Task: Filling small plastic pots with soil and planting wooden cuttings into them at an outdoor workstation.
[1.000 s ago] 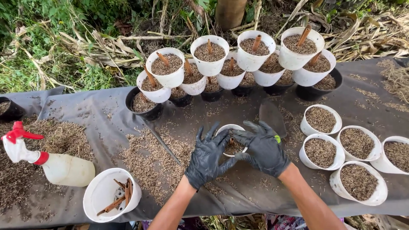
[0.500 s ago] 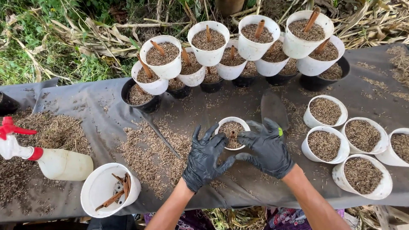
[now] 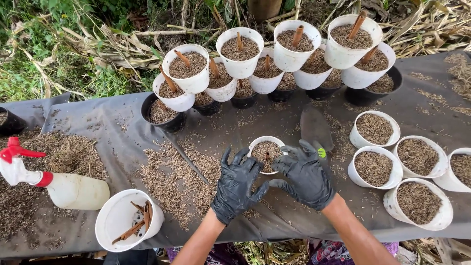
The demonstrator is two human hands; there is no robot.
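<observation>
Both my hands wear black gloves. My left hand and my right hand frame a small white pot filled with brown husk, fingers spread at its near rim. A short brown stick stands in the pot's middle. Neither hand grips anything. The pot rests on a grey sheet strewn with loose husk.
Stacked white and black pots with husk and brown sticks line the back. Several husk-filled white pots sit at right. A white pot holding brown sticks and a spray bottle lie at left. A trowel lies beyond my right hand.
My hands have drawn apart and off the small pot's top, now flanking its near rim. The stick shows in the husk. The view shifted slightly.
</observation>
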